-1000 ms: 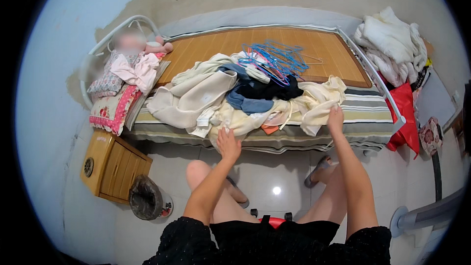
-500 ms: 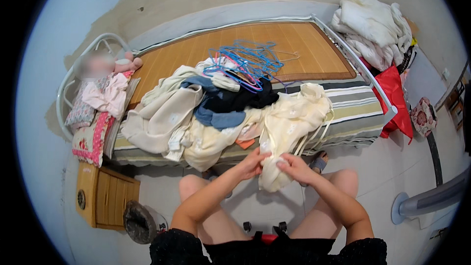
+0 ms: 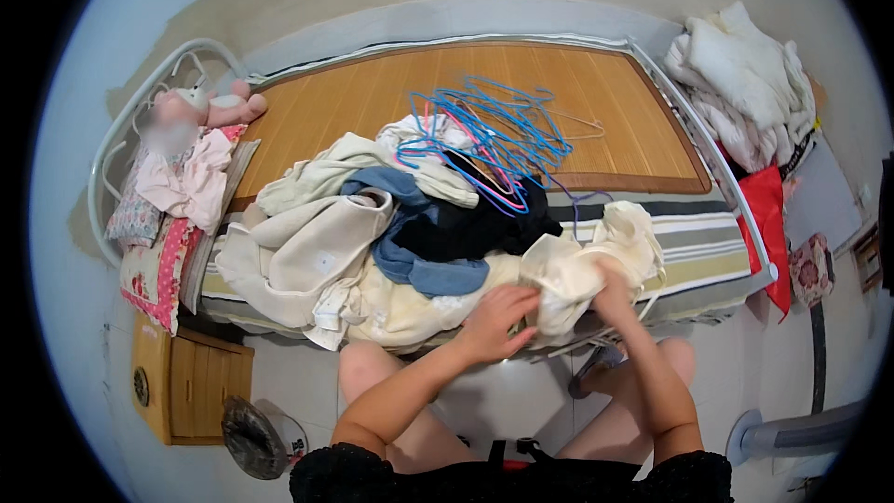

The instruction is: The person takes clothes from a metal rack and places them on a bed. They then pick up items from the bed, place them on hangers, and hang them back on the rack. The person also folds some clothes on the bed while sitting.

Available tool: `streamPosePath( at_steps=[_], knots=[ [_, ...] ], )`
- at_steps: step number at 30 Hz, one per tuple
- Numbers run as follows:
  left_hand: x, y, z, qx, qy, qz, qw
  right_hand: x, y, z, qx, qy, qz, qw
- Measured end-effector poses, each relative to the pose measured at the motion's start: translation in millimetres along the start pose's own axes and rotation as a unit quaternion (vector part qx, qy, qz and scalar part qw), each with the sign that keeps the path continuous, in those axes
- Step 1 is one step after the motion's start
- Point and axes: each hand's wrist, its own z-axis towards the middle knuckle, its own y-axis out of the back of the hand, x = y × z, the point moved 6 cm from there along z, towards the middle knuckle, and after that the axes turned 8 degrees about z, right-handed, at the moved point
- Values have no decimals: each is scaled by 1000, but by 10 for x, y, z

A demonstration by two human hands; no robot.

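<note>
- Closest in, the left hand is at the near edge of the cream garment, its grip apart, thumb standing off the fingers; whether a fingertip pinches cloth, I cannot tell.
- And here's the right hand, up against that same garment, fingers lost in the folds, so I can't call its grip apart or clamped!
- The cream garment itself sits bunched at the front right of the bed, over the striped sheet; good handling, I'd judge, means finding an edge, keeping both hands level and teasing the folds flat.
- Watch the thin ties trailing on its right: best kept clear of the fingers.
- Just left, pale yellow cloth crowds in, with a blue garment and black garment behind; a gentle lift should avoid dragging them.
- Farther back, blue hangers tangle on the bamboo mat.
</note>
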Motion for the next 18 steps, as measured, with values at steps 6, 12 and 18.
streamPosePath(
  at_steps=[6,12,18],
  knots=[
    [659,354,-131,29,213,269,939,249,802,1155,-182,118,-180,959],
    [822,649,-255,35,286,284,914,651,-298,1366,-65,132,-231,962],
    [1091,838,-406,-7,337,294,895,1207,-1712,673,151,131,-29,979]
  ],
)
